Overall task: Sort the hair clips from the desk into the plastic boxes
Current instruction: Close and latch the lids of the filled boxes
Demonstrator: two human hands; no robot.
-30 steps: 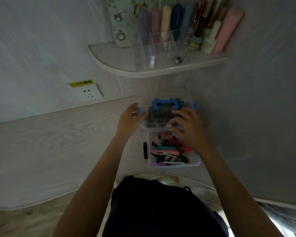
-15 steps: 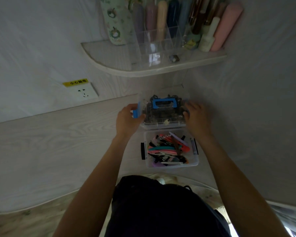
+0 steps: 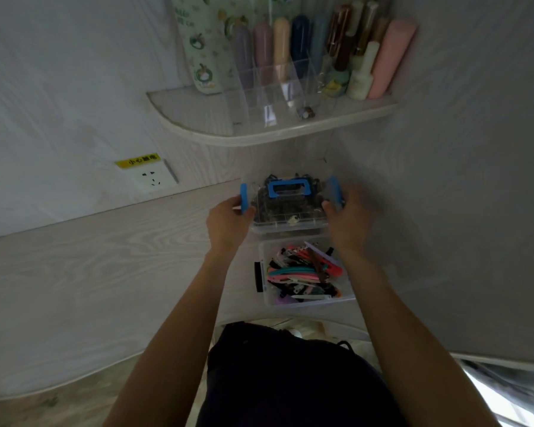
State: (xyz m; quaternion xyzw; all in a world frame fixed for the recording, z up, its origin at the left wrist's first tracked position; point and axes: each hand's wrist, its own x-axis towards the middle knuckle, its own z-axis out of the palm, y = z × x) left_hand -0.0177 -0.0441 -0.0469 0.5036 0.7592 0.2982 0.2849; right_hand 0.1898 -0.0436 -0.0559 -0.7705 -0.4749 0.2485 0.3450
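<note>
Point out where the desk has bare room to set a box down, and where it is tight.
The desk is bare left of the left hand, from the wall socket down to the front edge. It is crowded in the right corner: the blue-latched box and the open box of clips fill it.

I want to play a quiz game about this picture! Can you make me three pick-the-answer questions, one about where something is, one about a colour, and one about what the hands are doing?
1. Where is the open box of colourful hair clips?
A. On the shelf
B. On the desk, nearer the person than the lidded box
C. On the floor

2. What colour is the handle on the lidded box?
A. Blue
B. Red
C. Yellow

3. What are the hands doing?
A. Hanging idle
B. Holding a bottle
C. Holding the lidded box's two ends

Answers:
1 B, it sits just in front of the lidded box.
2 A, the handle is blue.
3 C, the left hand and right hand are at its side latches.
</note>
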